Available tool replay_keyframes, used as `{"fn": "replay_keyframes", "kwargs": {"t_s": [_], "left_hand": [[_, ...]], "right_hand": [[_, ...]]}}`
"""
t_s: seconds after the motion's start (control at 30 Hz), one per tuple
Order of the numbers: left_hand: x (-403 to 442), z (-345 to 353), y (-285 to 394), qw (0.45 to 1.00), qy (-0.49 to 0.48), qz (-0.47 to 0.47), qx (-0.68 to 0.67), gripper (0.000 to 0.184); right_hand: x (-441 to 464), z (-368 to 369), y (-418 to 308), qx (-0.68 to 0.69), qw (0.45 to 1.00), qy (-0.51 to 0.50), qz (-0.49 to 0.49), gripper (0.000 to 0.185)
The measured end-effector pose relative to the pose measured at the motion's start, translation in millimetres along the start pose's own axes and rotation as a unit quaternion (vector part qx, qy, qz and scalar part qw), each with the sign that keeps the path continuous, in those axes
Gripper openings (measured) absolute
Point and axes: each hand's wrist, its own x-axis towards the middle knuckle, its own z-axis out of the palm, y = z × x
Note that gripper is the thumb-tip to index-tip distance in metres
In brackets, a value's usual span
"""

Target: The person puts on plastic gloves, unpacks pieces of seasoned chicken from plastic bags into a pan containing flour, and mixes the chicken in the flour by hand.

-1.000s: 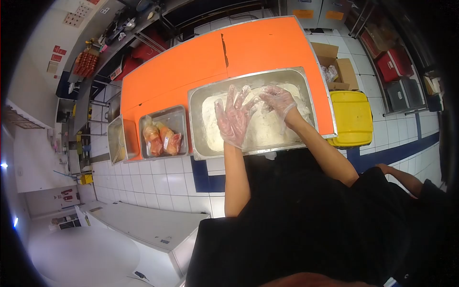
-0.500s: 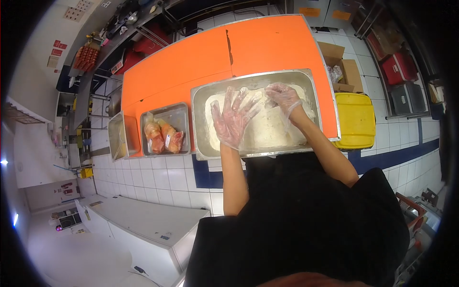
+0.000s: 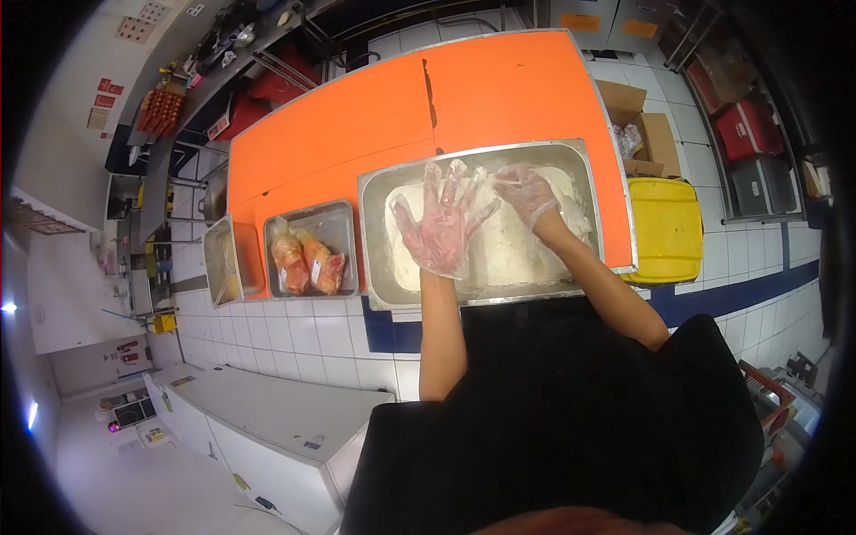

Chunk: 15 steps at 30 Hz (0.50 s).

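Note:
A large metal tray (image 3: 378,283) holds a pale, floury mass (image 3: 510,242). Above its left part, my left hand (image 3: 440,228) is spread flat in a clear plastic glove, with whitish residue on the fingertips and nothing in it. Over the right part of the mass is my right hand (image 3: 528,196), also gloved, its fingers bent and pressed together; whatever they may hold is too small to make out. To the left, a smaller metal tray (image 3: 353,234) contains two bags of orange-pink food (image 3: 322,266).
The trays rest on an orange table (image 3: 339,120). At its left end stands a metal container (image 3: 218,265). A yellow bin (image 3: 665,229) and an open cardboard box (image 3: 658,143) are beyond the right edge. A white chest freezer (image 3: 276,415) stands lower left.
The other person's arm at the right has gone from view. My right hand stays over the mass with its fingers bent; my left hand remains spread and has turned slightly.

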Motion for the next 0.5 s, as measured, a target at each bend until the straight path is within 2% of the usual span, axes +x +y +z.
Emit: {"fn": "replay_keyframes", "kwargs": {"t_s": [0.07, 0.17, 0.23, 0.37, 0.43, 0.47, 0.5], "left_hand": [[5.3, 0.6, -1.8, 1.0, -0.011, 0.015, 0.0, 0.088], [10.4, -3.1, -3.3, 0.998, -0.046, 0.022, -0.029, 0.09], [13.6, -1.1, -4.0, 0.995, -0.083, 0.013, -0.057, 0.09], [18.5, -0.1, -8.5, 0.996, -0.05, 0.038, -0.057, 0.09], [24.7, -6.3, -9.8, 0.993, -0.081, 0.058, -0.062, 0.089], [27.9, -9.7, -11.0, 0.993, -0.082, 0.059, -0.061, 0.089], [31.5, -10.9, -12.8, 0.993, -0.084, 0.064, -0.058, 0.088]], "right_hand": [[2.3, 1.8, 14.8, 0.012, 0.999, -0.029, 0.022, 0.023], [-14.9, 12.4, -0.2, 0.08, 0.994, -0.04, 0.064, 0.026], [-29.3, 13.8, -16.7, 0.139, 0.983, -0.085, 0.079, 0.03], [-36.5, 18.2, -15.0, 0.172, 0.978, -0.099, 0.061, 0.035], [-38.7, 17.3, -22.0, 0.126, 0.964, -0.157, 0.173, 0.036], [-42.2, 17.3, -23.7, 0.127, 0.964, -0.157, 0.172, 0.036], [-47.3, 17.3, -25.0, 0.117, 0.955, -0.206, 0.177, 0.036]]}}
